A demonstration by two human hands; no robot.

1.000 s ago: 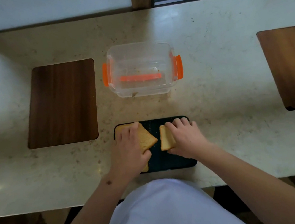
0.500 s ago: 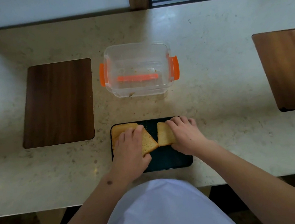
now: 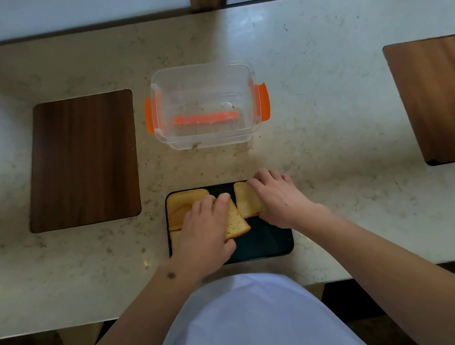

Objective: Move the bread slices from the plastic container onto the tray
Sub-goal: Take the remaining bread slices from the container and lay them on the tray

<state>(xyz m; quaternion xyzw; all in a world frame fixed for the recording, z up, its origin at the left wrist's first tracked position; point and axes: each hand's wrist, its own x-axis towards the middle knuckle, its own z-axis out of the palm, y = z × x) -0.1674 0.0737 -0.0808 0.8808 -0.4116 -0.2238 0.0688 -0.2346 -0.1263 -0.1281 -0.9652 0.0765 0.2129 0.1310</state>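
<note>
A dark tray [image 3: 260, 242] lies at the near edge of the counter. On its left side lie toasted bread slices [image 3: 180, 209], partly under my left hand [image 3: 204, 235], which holds a tilted slice [image 3: 235, 223] by its edge. My right hand [image 3: 280, 200] grips another slice [image 3: 247, 203] at the tray's far right part. Behind the tray stands the clear plastic container [image 3: 200, 75] with orange clips; only crumbs show inside it.
A dark wooden board [image 3: 81, 161] is set into the stone counter at the left, and another board [image 3: 443, 100] at the right. A window frame runs along the far edge. My white-clothed torso is close to the counter's near edge.
My right hand has shifted its slice toward the tray's far edge. The slice in my left hand has tipped up more steeply.
</note>
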